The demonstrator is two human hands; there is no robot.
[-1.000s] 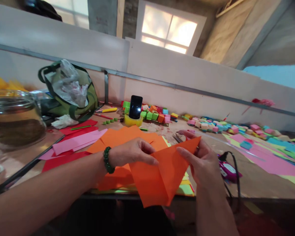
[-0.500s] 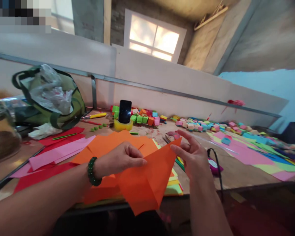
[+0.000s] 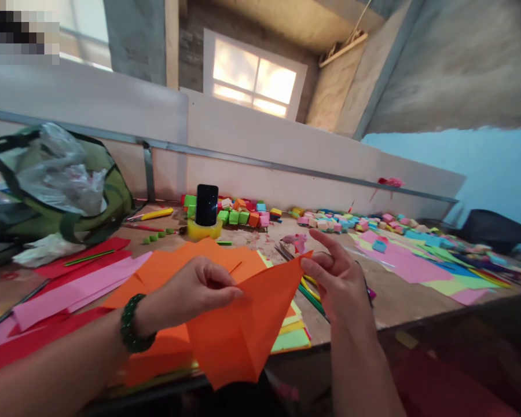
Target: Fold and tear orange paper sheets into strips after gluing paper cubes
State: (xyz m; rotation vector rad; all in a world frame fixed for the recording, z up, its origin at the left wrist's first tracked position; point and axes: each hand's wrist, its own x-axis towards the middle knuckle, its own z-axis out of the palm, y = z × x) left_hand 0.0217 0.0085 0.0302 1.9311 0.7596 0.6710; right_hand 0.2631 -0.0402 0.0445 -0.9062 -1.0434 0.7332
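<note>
A creased sheet of orange paper (image 3: 238, 330) is held up over the table's front edge, its lower corner hanging below. My left hand (image 3: 200, 286), with a dark green bead bracelet (image 3: 134, 324) at the wrist, pinches the paper's upper left edge between thumb and curled fingers. At its upper right corner, my right hand (image 3: 338, 272) grips it with the thumb against the fingers, the index finger stretched upward. More orange sheets (image 3: 165, 260) lie fanned beneath my left hand. Scissors (image 3: 312, 289) with yellow and green handles rest behind the held paper, partly hidden.
A phone (image 3: 207, 205) leans upright in a yellow tape roll (image 3: 204, 230). Several small folded paper blocks (image 3: 243, 217) line the wall. A camouflage bag (image 3: 113, 185) with plastic stands at left, near pink paper strips (image 3: 82, 289). Coloured sheets (image 3: 408, 255) spread at right.
The view has shifted, so the table and objects sit further left. Both hands still hold the orange paper, which keeps nearly the same shape.
</note>
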